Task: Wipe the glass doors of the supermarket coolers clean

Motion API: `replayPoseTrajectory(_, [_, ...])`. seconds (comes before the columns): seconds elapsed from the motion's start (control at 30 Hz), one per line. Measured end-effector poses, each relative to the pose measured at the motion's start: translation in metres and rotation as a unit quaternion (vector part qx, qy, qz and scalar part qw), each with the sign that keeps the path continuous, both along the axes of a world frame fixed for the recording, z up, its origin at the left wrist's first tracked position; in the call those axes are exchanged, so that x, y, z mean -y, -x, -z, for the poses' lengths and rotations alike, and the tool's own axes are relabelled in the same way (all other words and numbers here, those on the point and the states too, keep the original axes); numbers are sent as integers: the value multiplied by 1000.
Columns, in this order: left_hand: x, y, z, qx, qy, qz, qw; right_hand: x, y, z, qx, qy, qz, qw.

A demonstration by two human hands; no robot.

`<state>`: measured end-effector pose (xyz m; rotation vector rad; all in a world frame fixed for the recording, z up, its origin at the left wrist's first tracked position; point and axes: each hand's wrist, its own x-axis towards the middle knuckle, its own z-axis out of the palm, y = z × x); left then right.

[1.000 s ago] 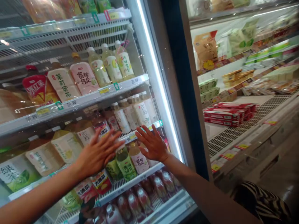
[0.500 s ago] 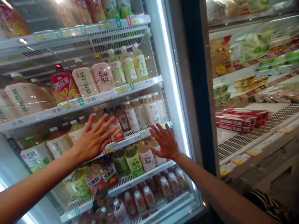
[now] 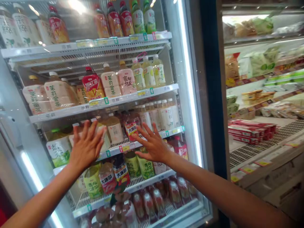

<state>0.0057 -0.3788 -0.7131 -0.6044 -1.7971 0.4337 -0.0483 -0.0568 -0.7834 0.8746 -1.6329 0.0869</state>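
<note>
Both of my arms reach toward a lit drinks fridge behind glass. My left hand (image 3: 86,145), fingers spread, is in front of the white-labelled bottles on the middle shelf, near a green-capped tea bottle (image 3: 58,147). My right hand (image 3: 153,144) is also spread, palm toward the fridge, beside a red-labelled iced tea bottle (image 3: 132,125). Neither hand holds anything. Whether either one touches the glass I cannot tell. Below them stand green tea bottles (image 3: 145,164) and a dark iced tea bottle (image 3: 121,171), partly covered by reflections.
Upper shelves (image 3: 99,106) carry large tea bottles, and the bottom one has several red-brown bottles (image 3: 148,202). A dark blue post (image 3: 213,95) divides the fridge from an open chilled rack with red boxes (image 3: 251,129) and bagged goods. A bright light strip (image 3: 190,82) runs down the fridge's right side.
My view has swung left and up, so the fridge sits further right and lower. My right hand has moved left across the shelves, closer to my left hand. Both stay spread.
</note>
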Motion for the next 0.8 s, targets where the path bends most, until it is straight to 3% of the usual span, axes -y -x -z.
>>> replayPoseTrajectory(0.07, [10,-3,1,-10,-62,-10,998,39,-5,-14,-1,-15,-6,1000])
replayPoseTrajectory(0.1, [15,-6,14,-5,-69,-12,998,58,-7,-18,-4,-19,-12,1000])
replayPoseTrajectory(0.23, [42,-24,99,13,-85,-25,996,114,-10,-13,-12,17,-15,1000])
replayPoseTrajectory(0.3, [59,-31,115,21,-80,-28,996,128,-9,-7,-12,40,-5,999])
replayPoseTrajectory(0.37, [79,-32,100,23,-84,-31,996,133,-7,-4,-15,43,-1,999])
replayPoseTrajectory(0.47, [105,-29,56,-8,-158,-45,986,136,-5,-2,-24,45,-4,999])
replayPoseTrajectory(0.53, [112,-28,49,-21,-191,-53,980,137,-3,-2,-25,47,-2,999])
replayPoseTrajectory(0.6, [110,-29,75,-11,-182,-50,982,139,-3,-1,-26,48,3,999])
replayPoseTrajectory(0.73, [98,-41,169,27,-111,-3,993,141,-2,0,-37,42,9,998])
replayPoseTrajectory(0.8, [94,-46,191,27,-98,16,995,141,-4,1,-30,37,14,999])
